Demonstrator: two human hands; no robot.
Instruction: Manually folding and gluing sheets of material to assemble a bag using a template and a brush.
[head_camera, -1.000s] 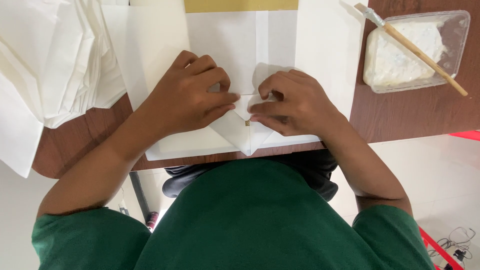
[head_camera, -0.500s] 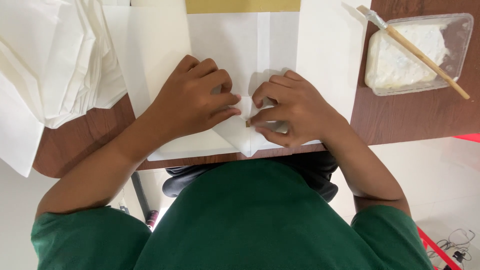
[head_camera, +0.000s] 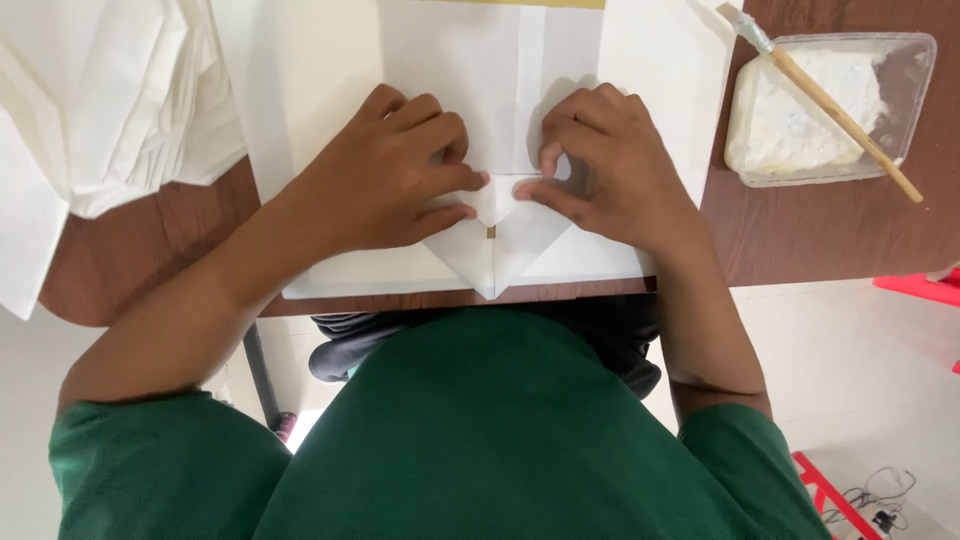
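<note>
A white paper sheet (head_camera: 480, 80) lies on the brown table (head_camera: 840, 230), its near end folded into a downward point (head_camera: 495, 262) at the table's front edge. My left hand (head_camera: 385, 175) presses flat on the left side of the fold, fingers stretched toward the middle. My right hand (head_camera: 600, 160) presses the right side, its fingertips meeting the left hand's at the paper's centre crease. Both hands hold the folded flaps down against the table.
A stack of white paper sheets (head_camera: 90, 110) lies at the left, overhanging the table. At the right stands a clear plastic tub of white paste (head_camera: 820, 110) with a wooden-handled brush (head_camera: 830, 100) resting across it. A red object (head_camera: 920, 285) lies on the floor.
Both hands have shifted slightly up the paper, and the folded point below them shows more fully. The fingertips stay together at the centre crease.
</note>
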